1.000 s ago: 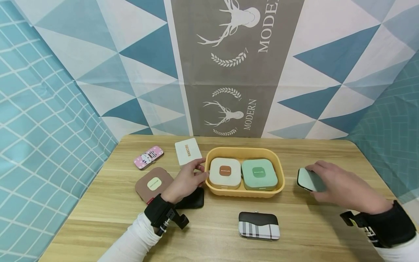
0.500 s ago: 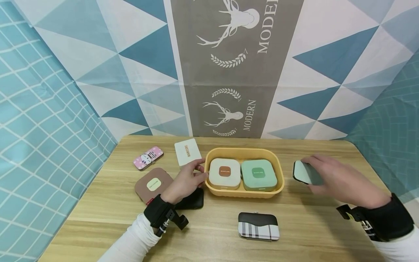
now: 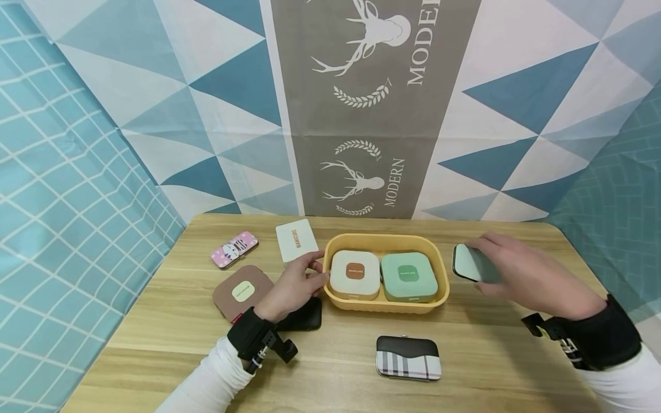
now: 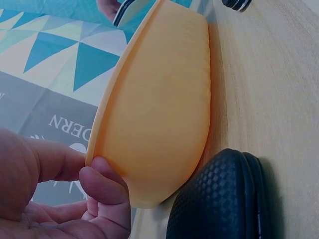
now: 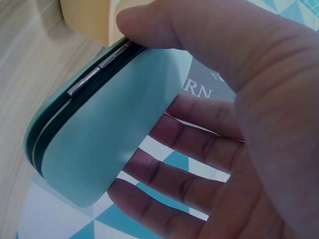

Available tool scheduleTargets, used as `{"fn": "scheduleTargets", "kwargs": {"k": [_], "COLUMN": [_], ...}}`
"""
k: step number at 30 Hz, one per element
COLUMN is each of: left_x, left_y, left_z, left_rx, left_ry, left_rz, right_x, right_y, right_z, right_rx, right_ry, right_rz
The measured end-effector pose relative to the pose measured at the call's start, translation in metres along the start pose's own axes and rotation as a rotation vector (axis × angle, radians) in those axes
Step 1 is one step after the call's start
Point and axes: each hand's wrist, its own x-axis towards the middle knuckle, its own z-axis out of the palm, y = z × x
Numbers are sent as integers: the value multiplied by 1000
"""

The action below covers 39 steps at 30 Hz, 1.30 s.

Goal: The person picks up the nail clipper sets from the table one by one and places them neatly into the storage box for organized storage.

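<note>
My left hand [image 3: 294, 287] pinches the left rim of a yellow plastic basket [image 3: 384, 307], thumb and forefinger on its edge in the left wrist view. Inside the basket lie a cream manicure case [image 3: 356, 288] on the left and a green manicure case [image 3: 420, 284] on the right. To the right of the basket, my right hand [image 3: 532, 278] grips a mint-green manicure case [image 5: 107, 124] with a metal hinge along its side. The thumb presses the hinged side and the fingertips hold the opposite edge. It is raised over the table, near the basket's right end.
A black textured case [image 4: 214, 199] lies beside the left hand. Further left are a brown case [image 3: 227, 292] and a pink patterned case [image 3: 232, 250]. A white case [image 3: 296, 238] lies behind the left hand, and a black-and-plaid case [image 3: 408, 358] in front of the basket.
My right hand has moved left and slightly away from me, bringing the mint-green manicure case closer to the basket. The left hand and the basket have stayed in place.
</note>
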Motion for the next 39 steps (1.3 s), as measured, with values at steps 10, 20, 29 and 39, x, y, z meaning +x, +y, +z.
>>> {"fn": "scheduleTargets", "kwargs": {"k": [10, 20, 29, 39], "left_x": [0, -1, -1, -1], "left_y": [-2, -2, -1, 0], "left_z": [-1, -1, 0, -1], "left_rx": [4, -1, -6, -13], "left_ry": [-18, -20, -16, -16], "left_rz": [17, 22, 19, 15], "right_x": [8, 19, 31, 45], "right_y": [-7, -11, -17, -25], "right_z": [-3, -1, 1, 1], "right_rx": [-14, -9, -16, -1], "right_ry": [7, 30, 26, -2], "right_rz": [-18, -70, -90, -105]}}
